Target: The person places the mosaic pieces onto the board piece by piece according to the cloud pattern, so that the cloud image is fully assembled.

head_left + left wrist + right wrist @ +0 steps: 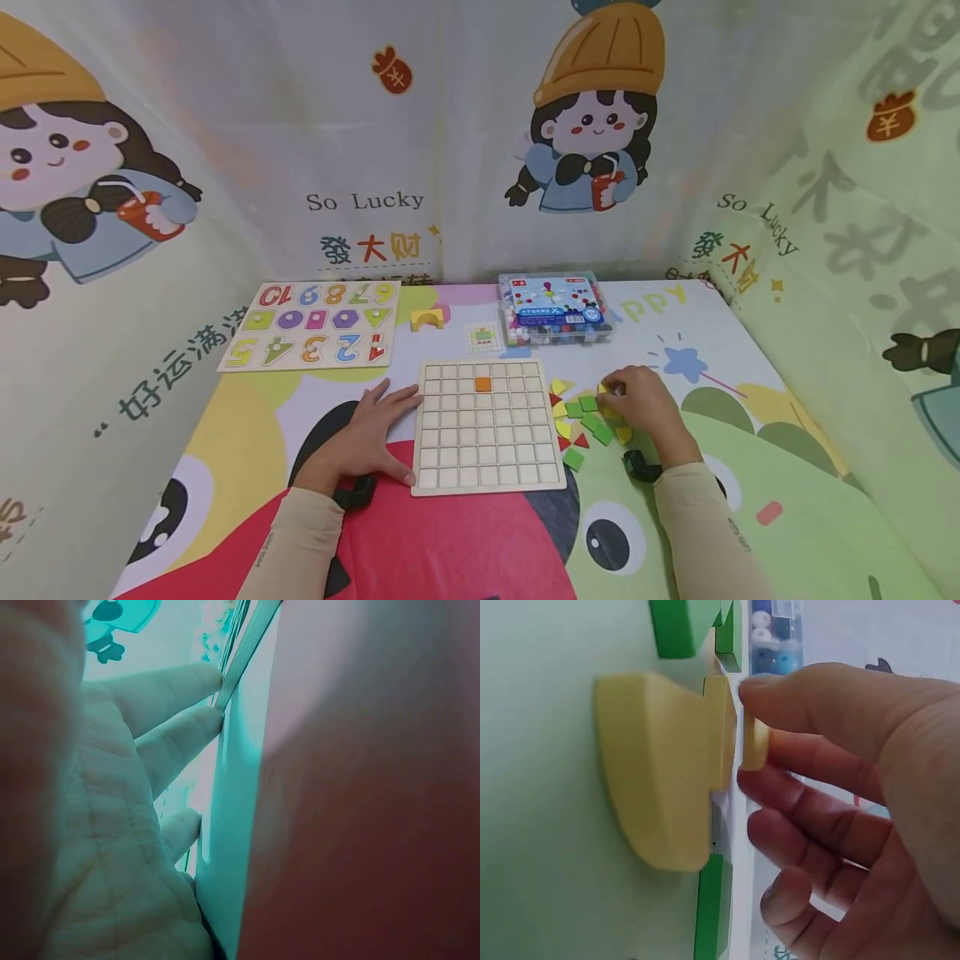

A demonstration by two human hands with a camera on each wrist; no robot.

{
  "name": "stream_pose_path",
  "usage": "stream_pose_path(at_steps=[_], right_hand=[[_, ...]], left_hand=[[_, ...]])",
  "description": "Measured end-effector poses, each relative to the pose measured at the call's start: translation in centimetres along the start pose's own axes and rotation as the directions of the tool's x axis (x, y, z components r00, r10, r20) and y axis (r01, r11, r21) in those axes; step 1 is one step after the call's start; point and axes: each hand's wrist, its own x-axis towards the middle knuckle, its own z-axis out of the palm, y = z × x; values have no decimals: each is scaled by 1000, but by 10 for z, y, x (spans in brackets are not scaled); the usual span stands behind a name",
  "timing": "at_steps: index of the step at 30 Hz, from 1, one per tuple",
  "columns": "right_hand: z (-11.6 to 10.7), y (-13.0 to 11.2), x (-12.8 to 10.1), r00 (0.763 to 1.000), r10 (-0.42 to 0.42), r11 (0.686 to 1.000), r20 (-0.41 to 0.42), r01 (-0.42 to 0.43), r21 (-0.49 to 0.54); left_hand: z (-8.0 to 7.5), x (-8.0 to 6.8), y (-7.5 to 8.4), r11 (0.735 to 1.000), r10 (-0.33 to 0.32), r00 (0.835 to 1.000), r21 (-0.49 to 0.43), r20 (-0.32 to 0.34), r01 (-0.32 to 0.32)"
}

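Note:
A pale wooden grid board (pixel 459 435) lies flat, with one orange square tile (pixel 483 384) in its upper part. My left hand (pixel 371 437) rests at the board's left edge, fingers spread, thumb near the lower corner; the left wrist view shows the fingertips right at that edge. To the right of the board, my right hand (pixel 643 402) pinches a small yellow wooden piece (pixel 758 742) between thumb and fingers. Below it in the right wrist view is a larger-looking yellow rounded piece (pixel 656 772), with green pieces (pixel 714 907) around it. Most of the pinched piece is hidden by the fingers.
Loose green squares (pixel 573 459), red triangles (pixel 581 440) and yellow pieces (pixel 563 429) lie scattered right of the board. Behind stand a clear box of beads (pixel 555 308), a small pattern card (pixel 483 337) and a yellow arch block (pixel 427 319). A number puzzle board (pixel 311 326) lies back left.

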Motion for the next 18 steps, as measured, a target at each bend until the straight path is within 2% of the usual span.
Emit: stream_pose_path(at_steps=[7, 10, 14, 18], right_hand=[[2, -7, -1, 998, -39, 999, -44, 40, 24], [1, -15, -3, 992, -102, 994, -70, 104, 22], [-1, -30, -6, 972, -202, 978, -118, 206, 22], [0, -51, -4, 955, -277, 958, -101, 283, 50]], left_hand=[[0, -2, 0, 1000, 9, 1000, 5, 4, -9], [0, -3, 0, 1000, 11, 1000, 8, 9, -11], [-1, -2, 1, 1000, 16, 1000, 16, 13, -16], [-2, -2, 2, 1000, 16, 1000, 22, 16, -17]])
